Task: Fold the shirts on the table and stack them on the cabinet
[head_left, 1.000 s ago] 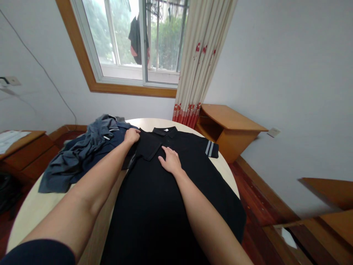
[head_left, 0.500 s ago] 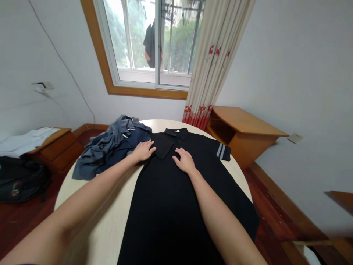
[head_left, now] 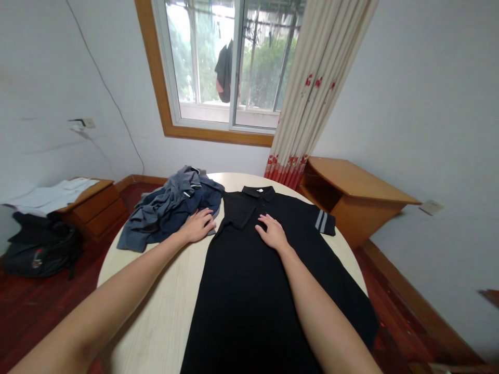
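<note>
A black polo shirt (head_left: 249, 280) lies spread on a round pale table (head_left: 163, 291), its collar toward the window. Its left sleeve is folded inward over the chest; the right sleeve points outward and shows two grey stripes. My right hand (head_left: 273, 231) rests with fingers apart on the shirt's chest, below the collar. My left hand (head_left: 198, 225) is just left of the shirt, at the edge of a heap of grey and navy clothes (head_left: 167, 202), fingers spread and holding nothing.
A wooden desk (head_left: 354, 182) stands beyond the table at the right. At the left are a wooden drawer cabinet (head_left: 99, 210) with white papers and a black bag (head_left: 42, 249) on the floor. A curtain (head_left: 312, 93) hangs beside the window.
My left hand has moved off the folded sleeve, leftward to the heap of clothes. My right hand stays on the shirt's chest. The whole view has shifted slightly.
</note>
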